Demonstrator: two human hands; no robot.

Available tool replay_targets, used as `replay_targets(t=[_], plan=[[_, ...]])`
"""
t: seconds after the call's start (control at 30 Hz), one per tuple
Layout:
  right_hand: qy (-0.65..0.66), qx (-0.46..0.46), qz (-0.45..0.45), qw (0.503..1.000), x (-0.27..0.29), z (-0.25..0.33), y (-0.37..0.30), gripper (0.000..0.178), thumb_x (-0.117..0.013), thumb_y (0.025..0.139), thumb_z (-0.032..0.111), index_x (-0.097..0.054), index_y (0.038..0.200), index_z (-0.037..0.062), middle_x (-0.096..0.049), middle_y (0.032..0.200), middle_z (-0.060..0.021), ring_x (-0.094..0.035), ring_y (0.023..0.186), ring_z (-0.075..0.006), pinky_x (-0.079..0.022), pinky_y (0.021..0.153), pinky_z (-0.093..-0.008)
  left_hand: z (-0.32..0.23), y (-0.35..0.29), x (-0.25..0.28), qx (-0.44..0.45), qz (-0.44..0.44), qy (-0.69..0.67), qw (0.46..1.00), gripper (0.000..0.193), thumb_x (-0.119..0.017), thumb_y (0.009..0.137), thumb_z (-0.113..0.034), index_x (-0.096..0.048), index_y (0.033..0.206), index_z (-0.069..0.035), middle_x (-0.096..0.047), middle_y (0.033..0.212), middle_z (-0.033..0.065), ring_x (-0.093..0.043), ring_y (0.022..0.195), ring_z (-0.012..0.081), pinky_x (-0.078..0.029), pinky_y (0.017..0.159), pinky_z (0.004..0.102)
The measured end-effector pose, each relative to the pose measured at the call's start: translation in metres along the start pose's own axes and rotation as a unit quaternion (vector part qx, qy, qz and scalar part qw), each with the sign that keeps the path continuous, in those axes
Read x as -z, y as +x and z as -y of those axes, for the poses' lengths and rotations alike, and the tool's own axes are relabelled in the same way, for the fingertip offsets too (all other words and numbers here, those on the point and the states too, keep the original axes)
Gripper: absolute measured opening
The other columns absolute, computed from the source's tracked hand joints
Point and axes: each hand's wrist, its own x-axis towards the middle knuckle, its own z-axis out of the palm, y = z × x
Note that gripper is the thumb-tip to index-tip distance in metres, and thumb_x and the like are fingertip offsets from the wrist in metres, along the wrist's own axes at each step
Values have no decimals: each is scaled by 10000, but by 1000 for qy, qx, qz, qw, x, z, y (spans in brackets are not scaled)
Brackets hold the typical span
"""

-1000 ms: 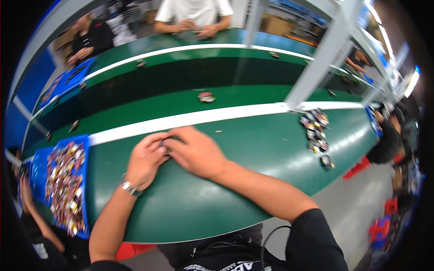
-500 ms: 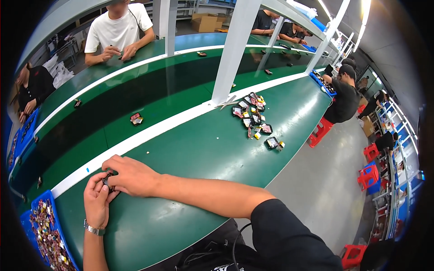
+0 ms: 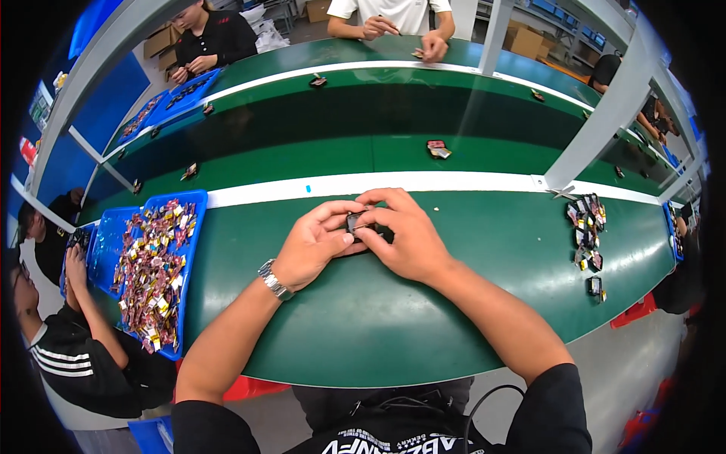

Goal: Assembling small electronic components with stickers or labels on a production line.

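Over the green tabletop [image 3: 340, 325], both hands come together around a small black plastic case [image 3: 354, 222]. My left hand [image 3: 314, 242], with a metal watch on its wrist, grips the case from the left between thumb and fingers. From the other side, the fingers of my right hand [image 3: 412, 238] close on the case and cover much of it. Left of my hands, a blue tray [image 3: 198, 242] holds a heap of small red, yellow and white parts. Further right lies a cluster of black cases [image 3: 587, 219] with similar small parts in them.
A white rail [image 3: 469, 181] divides the tabletop from a dark green conveyor belt [image 3: 287, 151], where a case with parts [image 3: 437, 149] lies. A grey post [image 3: 605, 121] rises at the right, a metal tool [image 3: 563, 193] at its foot. Co-workers sit across and at the left.
My view has swung to the left, bringing my hands to the middle and the blue tray fully into sight. Both hands still hold the black case.
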Motion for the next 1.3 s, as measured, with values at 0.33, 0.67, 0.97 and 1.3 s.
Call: replay_targets(t=[0.33, 0.67, 0.97, 1.3], plan=[[23, 18, 26, 999, 11, -3, -2, 79, -699, 824, 104, -694, 877, 46, -598, 1204, -68, -560, 1096, -257, -524, 842, -362, 2, 3, -8, 1, -21, 44, 999, 389, -552, 978, -75, -445, 1343, 2, -564, 1292, 140, -595, 1180, 217, -534, 1001, 424], [18, 7, -53, 998, 0, -1, -6, 92, -705, 822, 65, -706, 912, 47, -606, 1158, -63, -570, 1066, -242, -531, 808, -353, 6, 5, -4, -4, -4, -7, 1000, 354, -508, 996, -62, -456, 1341, -2, -560, 1315, 142, -592, 1188, 226, -509, 1024, 434], [60, -52, -52, 996, -4, -1, -8, 143, -736, 824, 84, -759, 965, 89, -636, 1194, -63, -569, 1109, -248, -495, 930, -368, 7, 5, -3, -19, -1, -16, 1000, 339, -495, 1008, -74, -462, 1338, 1, -557, 1329, 144, -585, 1192, 209, -506, 1026, 408], [91, -60, -47, 993, -12, 3, -4, 155, -718, 844, 83, -764, 988, 116, -618, 1278, -49, -546, 1179, -259, -474, 982, -382, 9, 1, 3, -37, -22, -4, 999, 293, -533, 994, -71, -487, 1279, -25, -512, 1410, 162, -573, 1222, 220, -502, 1027, 405]])
